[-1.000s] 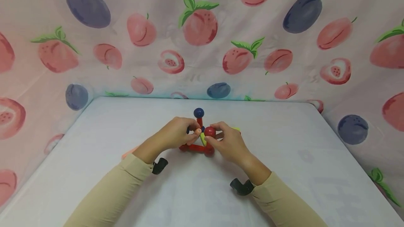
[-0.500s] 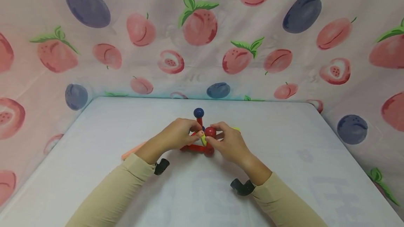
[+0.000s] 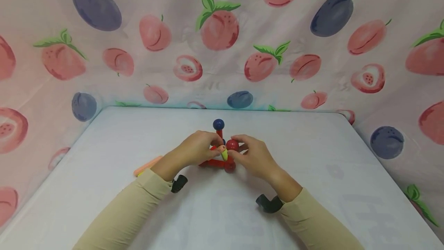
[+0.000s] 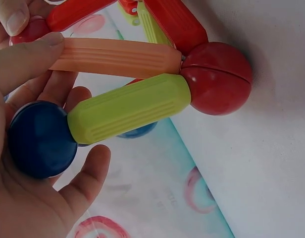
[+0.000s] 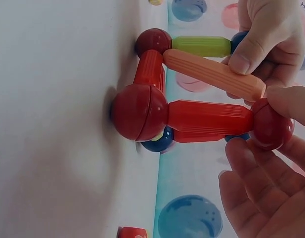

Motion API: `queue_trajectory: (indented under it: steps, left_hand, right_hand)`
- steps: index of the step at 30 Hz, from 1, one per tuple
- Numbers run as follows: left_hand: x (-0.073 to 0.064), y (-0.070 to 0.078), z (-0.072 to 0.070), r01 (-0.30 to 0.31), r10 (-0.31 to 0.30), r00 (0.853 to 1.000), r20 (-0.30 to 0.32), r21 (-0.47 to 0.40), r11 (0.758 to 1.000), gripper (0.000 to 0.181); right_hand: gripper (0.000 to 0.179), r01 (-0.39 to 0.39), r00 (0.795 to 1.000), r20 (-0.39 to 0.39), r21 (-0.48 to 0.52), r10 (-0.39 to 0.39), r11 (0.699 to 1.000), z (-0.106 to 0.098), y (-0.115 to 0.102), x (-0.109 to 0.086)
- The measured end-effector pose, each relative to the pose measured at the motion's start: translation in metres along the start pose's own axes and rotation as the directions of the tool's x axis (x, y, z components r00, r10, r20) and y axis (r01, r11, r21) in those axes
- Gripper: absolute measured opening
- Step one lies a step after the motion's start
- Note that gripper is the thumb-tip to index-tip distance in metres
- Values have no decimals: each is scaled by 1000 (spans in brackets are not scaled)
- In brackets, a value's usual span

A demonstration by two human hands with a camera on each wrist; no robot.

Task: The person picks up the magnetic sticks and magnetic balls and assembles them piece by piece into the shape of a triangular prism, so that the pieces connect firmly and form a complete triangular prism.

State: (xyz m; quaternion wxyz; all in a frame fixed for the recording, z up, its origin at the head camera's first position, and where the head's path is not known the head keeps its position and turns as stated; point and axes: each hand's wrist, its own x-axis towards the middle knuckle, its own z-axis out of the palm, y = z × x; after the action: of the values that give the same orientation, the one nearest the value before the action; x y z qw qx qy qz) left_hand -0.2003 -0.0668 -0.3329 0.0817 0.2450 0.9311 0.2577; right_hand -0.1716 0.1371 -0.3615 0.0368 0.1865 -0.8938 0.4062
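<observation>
A frame of magnetic rods and balls stands mid-table. My left hand (image 3: pixel 199 147) pinches an orange rod (image 4: pixel 118 55) between thumb and fingers; the rod slants from a lower red ball (image 4: pixel 219 79) toward an upper red ball (image 5: pixel 271 124). My right hand (image 3: pixel 254 157) holds that upper ball between thumb and fingers, on top of an upright red rod (image 5: pixel 209 120). Whether the orange rod's upper end touches the ball is unclear. A yellow-green rod (image 4: pixel 130 106) rises from the lower ball to a blue ball (image 4: pixel 43 141) beside my left palm. Another red ball (image 5: pixel 140 113) forms a front corner.
Behind my hands, a further blue ball (image 3: pixel 218 124) tops a red rod. Loose orange (image 3: pixel 149 164) and yellow rods lie left, partly under my left forearm. A red piece (image 5: pixel 132 233) rests on the white table (image 3: pixel 222 219). Fruit-patterned cloth (image 3: pixel 222 65) hangs behind.
My left hand has shifted slightly right and down, toward the upper red ball, exposing more of the loose rods. My right hand and that ball have moved a little right.
</observation>
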Motion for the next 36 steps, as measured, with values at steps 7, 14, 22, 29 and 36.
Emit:
queue_trajectory:
  steps: [7, 14, 22, 29, 36]
  left_hand:
    - [-1, 2, 1, -12, 13, 1000, -25, 53, 999, 22]
    - [0, 3, 3, 10, -6, 999, -46, 82, 997, 23]
    - [0, 5, 4, 10, -6, 999, -42, 98, 995, 23]
    - [-1, 3, 3, 11, -9, 999, -40, 57, 998, 27]
    - [-11, -10, -4, 17, -20, 998, -67, -54, 998, 43]
  right_hand:
    - [45, 23, 1000, -7, -6, -23, 1000, -1, 2, 0]
    - [46, 29, 1000, -1, -2, -29, 1000, -2, -1, -2]
    - [45, 47, 999, -1, 13, -47, 999, -1, 0, -3]
    - [44, 62, 998, -7, 19, -62, 998, 1, 0, -3]
    - [49, 25, 1000, 12, 20, -25, 999, 2, 0, -2]
